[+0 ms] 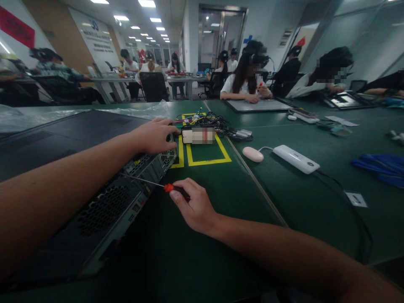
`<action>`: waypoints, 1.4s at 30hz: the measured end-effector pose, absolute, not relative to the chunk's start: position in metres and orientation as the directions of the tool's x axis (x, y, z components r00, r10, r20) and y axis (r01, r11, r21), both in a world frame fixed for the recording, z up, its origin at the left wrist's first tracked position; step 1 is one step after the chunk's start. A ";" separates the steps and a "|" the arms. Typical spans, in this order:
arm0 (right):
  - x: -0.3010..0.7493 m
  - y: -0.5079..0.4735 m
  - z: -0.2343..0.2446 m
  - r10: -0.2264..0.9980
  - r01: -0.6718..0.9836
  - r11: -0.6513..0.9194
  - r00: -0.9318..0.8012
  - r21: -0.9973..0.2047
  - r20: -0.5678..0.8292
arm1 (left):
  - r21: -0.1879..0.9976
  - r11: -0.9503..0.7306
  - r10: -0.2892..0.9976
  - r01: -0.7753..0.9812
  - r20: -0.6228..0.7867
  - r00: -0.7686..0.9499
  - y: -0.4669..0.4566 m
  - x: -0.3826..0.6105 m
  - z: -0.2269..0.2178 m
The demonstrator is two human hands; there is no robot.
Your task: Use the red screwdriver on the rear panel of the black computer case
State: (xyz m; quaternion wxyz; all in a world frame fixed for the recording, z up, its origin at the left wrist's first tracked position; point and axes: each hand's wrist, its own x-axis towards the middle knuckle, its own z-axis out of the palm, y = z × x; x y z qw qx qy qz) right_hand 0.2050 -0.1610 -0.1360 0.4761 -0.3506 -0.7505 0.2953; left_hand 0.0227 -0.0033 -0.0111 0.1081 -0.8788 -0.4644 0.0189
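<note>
The right hand (195,206) holds the screwdriver (169,188), seemingly light and stiff, properly by its handle; the left hand (156,136) rests half-spread on the heavy-looking computer case (109,206).

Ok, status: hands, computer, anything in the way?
Right hand gripping screwdriver at back of computer. Left hand at its far corner. Left forearm partly hides it.

I can read no words from here: the pale wall panel (102,61) at the back left carries a blue logo (94,25) over rows of dark lettering (98,42) too blurred for me. Just right of the metal-framed door (232,29) I make out a blue sign (248,40), probably a plus
</note>
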 end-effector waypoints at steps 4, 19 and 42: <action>0.205 -0.162 -0.136 0.813 0.222 0.569 -0.298 -0.792 0.501 | -0.205 -0.553 0.814 0.808 0.073 0.576 -0.001 0.021 -0.013; 0.205 -0.158 -0.143 0.810 0.221 0.574 -0.292 -0.788 0.508 | -0.208 -0.559 0.809 0.803 0.076 0.582 0.002 0.019 -0.013; 0.208 -0.160 -0.139 0.794 0.248 0.599 -0.304 -0.761 0.526 | -0.218 -0.556 0.810 0.803 0.076 0.581 0.001 0.019 -0.013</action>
